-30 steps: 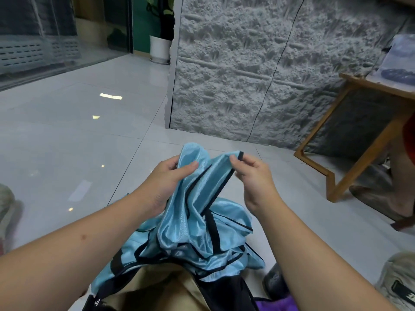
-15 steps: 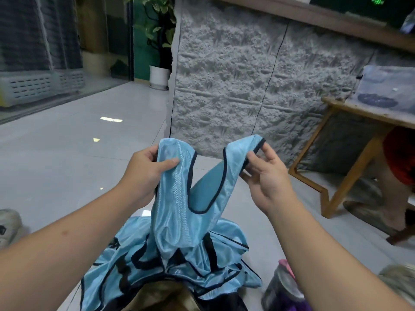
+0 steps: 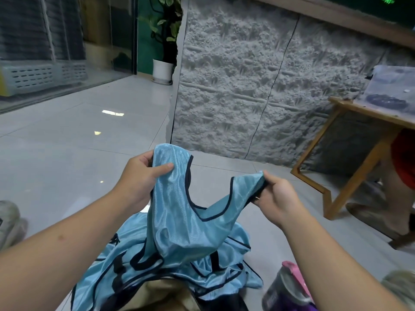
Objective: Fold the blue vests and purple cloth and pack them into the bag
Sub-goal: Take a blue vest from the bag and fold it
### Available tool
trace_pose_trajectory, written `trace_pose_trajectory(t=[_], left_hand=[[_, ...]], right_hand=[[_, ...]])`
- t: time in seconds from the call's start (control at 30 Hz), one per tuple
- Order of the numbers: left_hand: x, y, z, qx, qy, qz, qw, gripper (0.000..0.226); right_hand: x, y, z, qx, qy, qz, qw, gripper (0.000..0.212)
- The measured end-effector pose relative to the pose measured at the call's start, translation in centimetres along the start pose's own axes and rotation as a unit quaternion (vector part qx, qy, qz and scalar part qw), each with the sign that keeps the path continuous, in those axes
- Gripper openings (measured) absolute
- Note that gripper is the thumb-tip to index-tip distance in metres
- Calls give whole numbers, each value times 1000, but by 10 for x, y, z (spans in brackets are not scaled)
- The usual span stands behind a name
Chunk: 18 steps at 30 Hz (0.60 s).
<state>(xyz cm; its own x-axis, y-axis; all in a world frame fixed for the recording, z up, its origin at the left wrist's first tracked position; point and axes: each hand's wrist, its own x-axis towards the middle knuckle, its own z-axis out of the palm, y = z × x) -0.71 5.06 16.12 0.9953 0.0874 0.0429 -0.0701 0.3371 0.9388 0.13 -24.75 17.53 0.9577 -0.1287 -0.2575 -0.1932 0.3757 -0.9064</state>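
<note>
Head view is showing the 2 shoulder straps of the lifted blue vest (image 3: 179,212) being drawn wider apart than they were half a second ago; the right strap is now sitting lower and further out to the right, and the dark-trimmed neckline is opening into a clear U between the hands; I am reading this as the vest being spread out by its shoulders so that it can be squared up, which would be the start of folding this 1 piece, with no fold yet made; the left hand (image 3: 139,176) is curling round the top of the left strap, thumb pressing across the front of the cloth and fingers going behind it; the right hand (image 3: 276,196) is pinching the end of the right strap between thumb and curled fingers; the vest's body is hanging down onto the heap of other blue vests (image 3: 170,265) lying on the floor (image 3: 67,153) just below; a scrap of purple cloth (image 3: 312,307) is peeking in at the bottom edge on the right, beside a dark container with a pink lid (image 3: 285,286); no bag is showing clearly, so nothing appears packed yet.
</note>
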Motion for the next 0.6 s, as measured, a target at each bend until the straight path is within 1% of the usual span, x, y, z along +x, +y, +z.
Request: trace_pose_trajectory(t=[0.1, 0.17, 0.23, 0.33, 0.37, 0.4, 0.47, 0.57, 0.6], left_hand=[[3, -4, -2, -5, -5, -3, 1000, 29], [3, -6, -2, -6, -7, -5, 1000, 30], [4, -8, -1, -7, -11, -5, 1000, 31], [3, -10, 0, -4, -12, -9, 1000, 31], [2, -10, 0, -3, -12, -10, 1000, 31], [2, -11, 0, -3, -12, -11, 1000, 31], [1, -13, 1, 0, -13, -12, 1000, 31], [0, -13, 2, 5, -10, -10, 1000, 28], [0, -12, 1, 7, -10, -9, 1000, 27]], right_hand=[[-1, -2, -2, 57, -12, -6, 998, 46], [-4, -4, -3, 70, -8, -7, 997, 47], [-9, -5, -2, 70, -21, -7, 997, 39], [-12, -3, 0, 42, -43, -19, 998, 12], [-11, -3, 1, 27, -49, -13, 998, 7], [-10, -1, 1, 2, -47, -5, 999, 8], [-6, 2, 0, -41, -40, 7, 998, 24], [-3, 1, -3, -24, -19, -3, 1000, 70], [-3, 0, -3, -25, -19, -11, 999, 79]])
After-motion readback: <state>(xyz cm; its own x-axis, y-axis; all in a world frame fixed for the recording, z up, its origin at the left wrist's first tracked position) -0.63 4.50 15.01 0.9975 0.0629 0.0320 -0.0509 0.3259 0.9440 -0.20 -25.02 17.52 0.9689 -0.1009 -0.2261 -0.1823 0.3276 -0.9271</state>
